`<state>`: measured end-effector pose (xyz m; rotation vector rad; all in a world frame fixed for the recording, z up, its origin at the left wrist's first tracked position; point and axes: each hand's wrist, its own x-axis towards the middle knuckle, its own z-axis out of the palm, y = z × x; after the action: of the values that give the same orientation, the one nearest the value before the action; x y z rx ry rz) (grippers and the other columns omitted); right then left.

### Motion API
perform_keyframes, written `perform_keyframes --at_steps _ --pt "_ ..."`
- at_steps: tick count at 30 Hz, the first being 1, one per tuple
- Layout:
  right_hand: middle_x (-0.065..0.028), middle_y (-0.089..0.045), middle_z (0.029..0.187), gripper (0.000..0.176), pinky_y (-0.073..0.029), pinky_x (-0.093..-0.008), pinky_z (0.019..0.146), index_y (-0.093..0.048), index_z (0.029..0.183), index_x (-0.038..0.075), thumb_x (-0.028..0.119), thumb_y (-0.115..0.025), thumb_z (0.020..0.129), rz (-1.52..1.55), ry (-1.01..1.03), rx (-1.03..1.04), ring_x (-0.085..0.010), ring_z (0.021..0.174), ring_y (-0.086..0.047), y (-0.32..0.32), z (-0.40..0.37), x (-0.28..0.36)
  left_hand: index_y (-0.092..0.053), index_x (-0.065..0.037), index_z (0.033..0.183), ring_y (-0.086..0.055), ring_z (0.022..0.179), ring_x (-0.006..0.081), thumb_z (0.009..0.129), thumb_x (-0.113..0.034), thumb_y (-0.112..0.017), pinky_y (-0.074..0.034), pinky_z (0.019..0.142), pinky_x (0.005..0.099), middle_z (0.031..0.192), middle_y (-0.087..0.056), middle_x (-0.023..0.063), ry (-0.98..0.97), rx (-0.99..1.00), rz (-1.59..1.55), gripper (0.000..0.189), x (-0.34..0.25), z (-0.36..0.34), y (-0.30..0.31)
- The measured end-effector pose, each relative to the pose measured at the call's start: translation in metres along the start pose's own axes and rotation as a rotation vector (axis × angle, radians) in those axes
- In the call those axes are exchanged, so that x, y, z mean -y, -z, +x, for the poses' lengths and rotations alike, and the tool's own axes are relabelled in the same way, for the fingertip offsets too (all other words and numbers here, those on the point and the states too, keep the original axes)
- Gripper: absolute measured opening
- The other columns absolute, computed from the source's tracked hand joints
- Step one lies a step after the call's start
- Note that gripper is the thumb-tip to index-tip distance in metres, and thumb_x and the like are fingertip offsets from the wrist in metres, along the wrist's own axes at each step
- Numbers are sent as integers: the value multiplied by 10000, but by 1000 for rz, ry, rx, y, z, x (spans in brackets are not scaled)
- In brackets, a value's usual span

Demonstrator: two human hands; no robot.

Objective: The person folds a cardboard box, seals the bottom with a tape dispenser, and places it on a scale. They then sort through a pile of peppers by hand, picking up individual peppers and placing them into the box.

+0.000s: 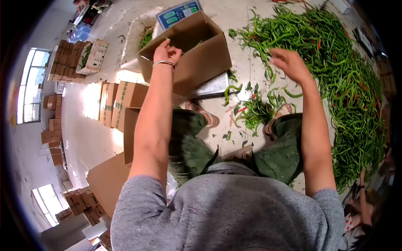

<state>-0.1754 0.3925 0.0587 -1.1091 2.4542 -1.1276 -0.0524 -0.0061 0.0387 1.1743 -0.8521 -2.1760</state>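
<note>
My left hand (167,53), with a bracelet at the wrist, is over the near wall of an open cardboard box (201,67). Its fingers are curled, and I cannot tell what is in them. The box stands on the metal plate of a weighing scale (209,86), whose blue keypad and display (179,14) show behind it. A little green shows inside the box; most of its inside is hidden. My right hand (289,63) hovers at the left edge of a big heap of green chili peppers (326,54), fingers stretched out and slightly blurred, holding nothing visible.
Loose peppers and leaves (255,111) lie on the floor between my feet. Flattened or folded cartons (111,104) stand at my left. Behind the box is a white foam box (133,37) with some green in it. Stacked cartons (67,58) line the left wall. Another person's arm (363,201) shows at lower right.
</note>
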Motion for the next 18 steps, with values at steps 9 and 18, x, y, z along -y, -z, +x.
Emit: perform_keyframes --at_steps 9,18 --pt "-99 -656 958 335 -467 -294 755 -598 1072 24 273 -588 848 -192 42 -191 -195 873 -628 29 15 -12 -587 -35 945 -613 795 157 848 -66 -527 -481 676 267 870 -642 68 59 522 799 118 153 -61 15" --pt "-158 -636 953 310 -472 -280 768 -576 1074 -69 172 -514 890 241 -207 -678 -205 871 -620 86 -53 18 -618 -120 1016 -559 924 339 780 -283 -593 -436 837 395 968 -605 144 109 1162 1764 288 437 21 133"
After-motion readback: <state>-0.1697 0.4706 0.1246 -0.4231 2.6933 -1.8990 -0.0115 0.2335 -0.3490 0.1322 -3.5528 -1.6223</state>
